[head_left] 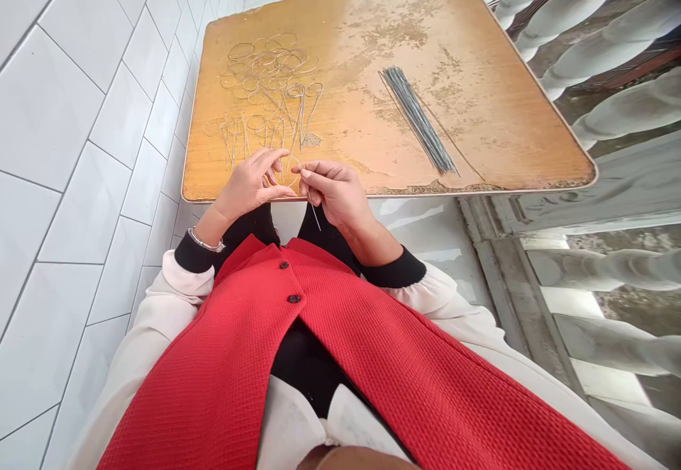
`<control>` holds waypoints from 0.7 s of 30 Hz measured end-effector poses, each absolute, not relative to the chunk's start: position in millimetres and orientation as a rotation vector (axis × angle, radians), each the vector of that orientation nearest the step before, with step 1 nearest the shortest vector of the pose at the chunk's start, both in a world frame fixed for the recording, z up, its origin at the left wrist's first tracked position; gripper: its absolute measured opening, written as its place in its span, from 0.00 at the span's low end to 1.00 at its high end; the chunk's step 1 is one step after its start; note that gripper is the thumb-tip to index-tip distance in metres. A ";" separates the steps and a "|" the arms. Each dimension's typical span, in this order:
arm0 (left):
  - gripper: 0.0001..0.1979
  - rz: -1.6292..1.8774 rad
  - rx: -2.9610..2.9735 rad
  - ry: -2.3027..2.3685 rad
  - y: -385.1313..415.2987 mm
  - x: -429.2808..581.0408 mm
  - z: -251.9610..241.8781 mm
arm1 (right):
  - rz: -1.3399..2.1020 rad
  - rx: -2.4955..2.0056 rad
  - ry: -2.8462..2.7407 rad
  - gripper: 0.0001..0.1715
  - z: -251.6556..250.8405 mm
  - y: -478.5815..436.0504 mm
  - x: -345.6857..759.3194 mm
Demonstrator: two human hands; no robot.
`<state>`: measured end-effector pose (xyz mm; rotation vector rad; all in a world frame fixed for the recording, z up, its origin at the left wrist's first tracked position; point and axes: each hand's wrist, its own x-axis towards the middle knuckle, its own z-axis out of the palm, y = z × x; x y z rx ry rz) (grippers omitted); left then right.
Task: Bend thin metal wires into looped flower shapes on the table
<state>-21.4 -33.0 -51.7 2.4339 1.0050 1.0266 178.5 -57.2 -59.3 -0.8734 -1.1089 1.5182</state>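
Left hand [250, 183] with fingers apart around a wire's [314, 210] loop, right hand [338, 192] pinching it, bent wires [274, 76] at 11 o'clock, rods [420, 121] at 2.

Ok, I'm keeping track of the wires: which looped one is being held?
The looped wire pinched in the right hand, near the left hand's curved fingers; the other looped wires lie on the table.
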 end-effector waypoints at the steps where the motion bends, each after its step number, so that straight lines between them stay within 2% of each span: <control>1: 0.37 1.060 2.413 1.018 -34.4 -20.1 -54.2 | 1.529 -0.862 -1.087 0.12 -59.0 -57.5 177.9; 13: 0.35 1.174 2.172 1.073 -41.6 -9.9 -71.2 | 1.603 -0.817 -1.056 0.16 -59.0 -59.0 175.7; 21: 0.27 1.285 2.021 1.138 -47.8 -0.3 -74.8 | 1.544 -0.893 -1.063 0.15 -59.2 -58.8 174.6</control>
